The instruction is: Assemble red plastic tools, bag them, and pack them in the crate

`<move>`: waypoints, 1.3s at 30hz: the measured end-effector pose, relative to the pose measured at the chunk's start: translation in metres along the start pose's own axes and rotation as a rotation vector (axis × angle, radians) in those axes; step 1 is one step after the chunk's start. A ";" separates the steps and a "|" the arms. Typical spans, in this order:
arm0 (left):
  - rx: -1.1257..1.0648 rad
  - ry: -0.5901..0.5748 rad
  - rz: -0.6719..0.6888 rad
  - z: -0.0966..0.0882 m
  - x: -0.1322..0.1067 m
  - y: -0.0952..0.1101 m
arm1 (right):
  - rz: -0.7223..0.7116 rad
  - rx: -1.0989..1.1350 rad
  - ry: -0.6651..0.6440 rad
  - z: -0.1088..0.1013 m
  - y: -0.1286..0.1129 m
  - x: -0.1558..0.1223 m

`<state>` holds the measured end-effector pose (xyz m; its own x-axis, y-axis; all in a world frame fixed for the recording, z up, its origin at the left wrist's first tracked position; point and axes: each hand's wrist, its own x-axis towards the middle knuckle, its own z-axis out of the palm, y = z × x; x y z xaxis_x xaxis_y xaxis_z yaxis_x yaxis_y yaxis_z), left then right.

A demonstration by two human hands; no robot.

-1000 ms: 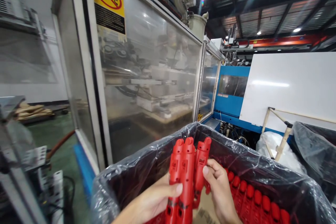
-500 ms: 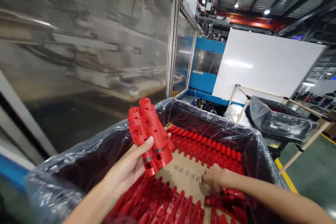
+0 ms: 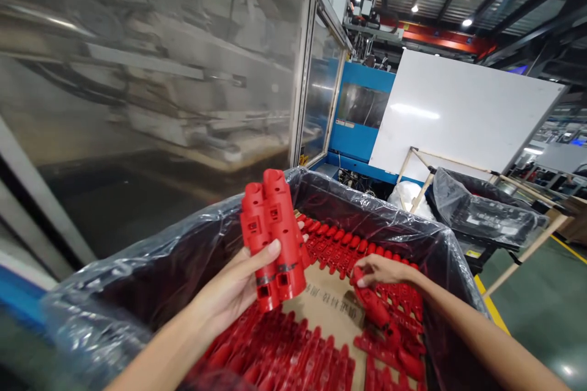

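My left hand [image 3: 250, 272] is wrapped round a bundle of red plastic housings [image 3: 277, 226], long tube-like shells lying side by side with square cut-outs, tilted above the bin. My thumb presses on their near face. On the right, my right hand [image 3: 378, 270] pinches the upper end of another red plastic housing [image 3: 378, 313], which slants down toward the bin's right side. Beneath it lie more red housings [image 3: 398, 357]. Rows of the same red parts [image 3: 293, 348] line the near side and the far side, with printed brown cardboard [image 3: 328, 299] showing between them.
The deep bin [image 3: 367, 208] is lined with clear plastic film. A glazed machine guard [image 3: 183, 73] stands along the left. Beyond are a blue machine [image 3: 360, 140], a white panel [image 3: 463, 113], a pipe frame [image 3: 525, 256] and a second lined bin [image 3: 490, 220].
My right hand has risen from near the cardboard and now lifts the end of a red housing. My left hand, still holding its bundle, has shifted slightly right.
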<state>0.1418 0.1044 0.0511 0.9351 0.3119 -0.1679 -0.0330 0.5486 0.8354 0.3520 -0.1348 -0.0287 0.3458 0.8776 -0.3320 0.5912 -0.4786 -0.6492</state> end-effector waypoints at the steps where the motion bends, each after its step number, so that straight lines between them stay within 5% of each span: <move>1: 0.009 -0.010 0.003 0.000 -0.001 0.000 | -0.048 0.085 0.035 -0.009 -0.010 -0.004; 8: 0.065 -0.048 -0.004 -0.003 -0.003 -0.002 | -0.200 0.495 0.212 -0.026 -0.059 -0.030; 15: 0.066 -0.050 -0.005 -0.003 0.000 -0.001 | -0.245 0.702 0.187 -0.018 -0.065 -0.035; 24: 0.054 -0.054 0.015 -0.008 0.001 -0.005 | -0.176 0.669 0.190 -0.017 -0.072 -0.037; 31: 0.055 -0.025 0.034 -0.003 0.001 -0.003 | 0.229 0.220 0.107 0.004 -0.035 -0.003; 35: 0.027 -0.014 0.023 -0.010 0.007 -0.008 | 0.430 -0.255 -0.030 0.036 -0.018 0.004; 39: 0.051 0.034 -0.006 -0.006 0.004 -0.005 | 0.473 -0.558 -0.199 0.074 -0.017 0.011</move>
<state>0.1437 0.1078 0.0432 0.9226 0.3356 -0.1901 -0.0087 0.5109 0.8596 0.2924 -0.1151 -0.0721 0.5474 0.5382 -0.6409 0.7119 -0.7020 0.0186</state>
